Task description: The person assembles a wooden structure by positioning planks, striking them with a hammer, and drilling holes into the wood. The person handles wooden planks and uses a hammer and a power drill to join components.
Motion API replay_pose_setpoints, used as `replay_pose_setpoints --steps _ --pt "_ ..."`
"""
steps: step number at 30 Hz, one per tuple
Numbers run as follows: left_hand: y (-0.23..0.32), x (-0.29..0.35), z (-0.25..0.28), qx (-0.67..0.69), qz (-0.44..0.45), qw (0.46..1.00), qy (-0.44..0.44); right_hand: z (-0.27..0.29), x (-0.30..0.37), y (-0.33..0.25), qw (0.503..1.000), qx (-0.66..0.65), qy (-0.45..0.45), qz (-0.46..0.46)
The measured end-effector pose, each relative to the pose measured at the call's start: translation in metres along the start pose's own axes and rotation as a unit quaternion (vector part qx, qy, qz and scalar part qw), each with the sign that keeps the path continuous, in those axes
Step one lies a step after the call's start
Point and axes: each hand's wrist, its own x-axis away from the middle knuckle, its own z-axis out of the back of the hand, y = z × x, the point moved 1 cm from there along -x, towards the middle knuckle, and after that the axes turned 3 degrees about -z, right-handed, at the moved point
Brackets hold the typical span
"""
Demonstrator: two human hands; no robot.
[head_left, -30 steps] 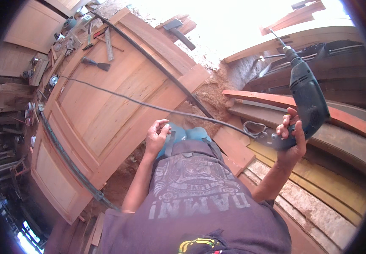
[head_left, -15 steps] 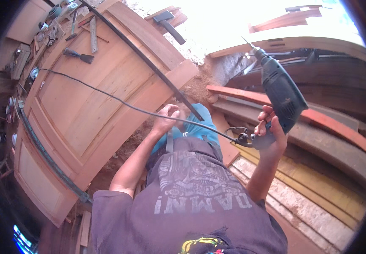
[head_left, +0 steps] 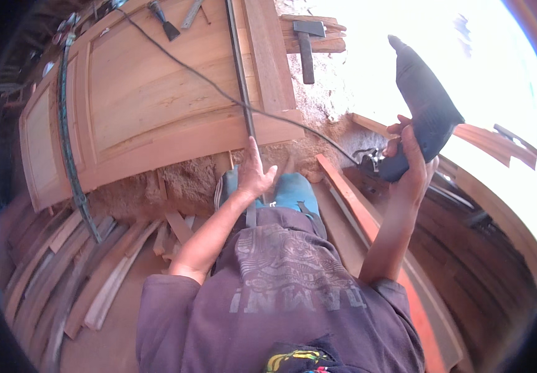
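My right hand (head_left: 411, 152) is wrapped round the handle of a dark power drill (head_left: 427, 102), raised on the right with its chuck pointing up and away. A black cord (head_left: 187, 67) runs from the drill's handle across the wooden panel door (head_left: 156, 87). My left hand (head_left: 257, 177) is open, its index finger stretched toward the near end of a long dark metal bar (head_left: 238, 62) lying across the door. The fingertip overlaps the bar's end; whether it touches, I cannot tell. Nothing shows in the left palm.
A second bar, greenish (head_left: 66, 124), crosses the door's left part. On the door lie a scraper (head_left: 164, 22) and a metal ruler (head_left: 192, 13). Beyond its right edge a hammer (head_left: 307, 46) rests on wood pieces. Long boards (head_left: 100, 280) lie at lower left; a reddish plank (head_left: 358, 205) lies at right.
The view has turned, so the door appears higher and straighter. My left hand has gone from curled fingers to an extended index finger at the bar's end. The drill remains in my right hand.
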Motion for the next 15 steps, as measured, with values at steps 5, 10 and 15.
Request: replay_pose_setpoints --steps 5,10,15 --pt "0.021 -0.006 -0.003 -0.018 0.064 0.997 -0.038 0.024 -0.053 -0.008 0.996 -0.052 -0.069 0.012" --pt "0.027 -0.006 -0.011 -0.059 0.124 0.990 -0.044 0.023 -0.086 -0.008 0.997 -0.002 -0.083 -0.005" --pt "0.025 -0.008 -0.016 -0.023 0.128 0.991 -0.034 0.025 -0.097 -0.018 0.986 0.088 -0.143 -0.021"
